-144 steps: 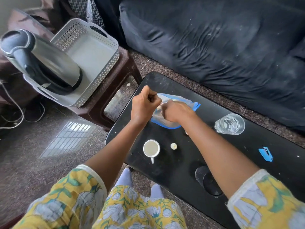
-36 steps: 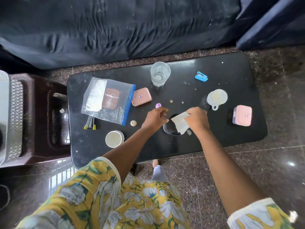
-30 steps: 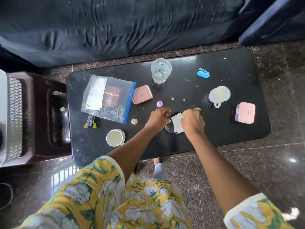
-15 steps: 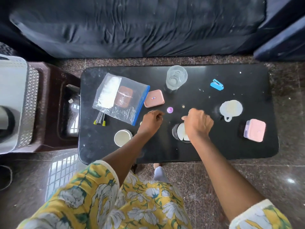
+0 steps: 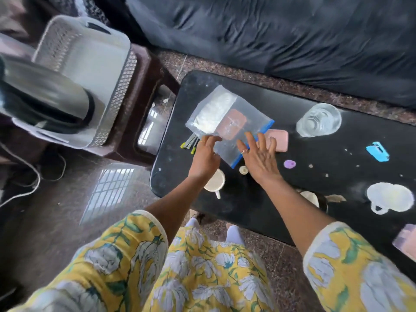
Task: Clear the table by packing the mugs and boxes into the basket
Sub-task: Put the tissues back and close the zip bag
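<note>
On the black table (image 5: 258, 199), ten o'clock end: clear zip bag (image 5: 227, 124) holding a pink box and white packet. Left hand (image 5: 204, 156) and right hand (image 5: 261, 157), fingers spread, rest on its near edge, gripping nothing. Basket (image 5: 117, 86) at nine o'clock, kettle inside. Risk: slack plastic slips; the cream mug (image 5: 215, 182) under the left wrist gets knocked.

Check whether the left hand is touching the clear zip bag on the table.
Touching. The head view shows the left hand with its fingertips laid on the near edge of the zip bag, no gap between them.
</note>
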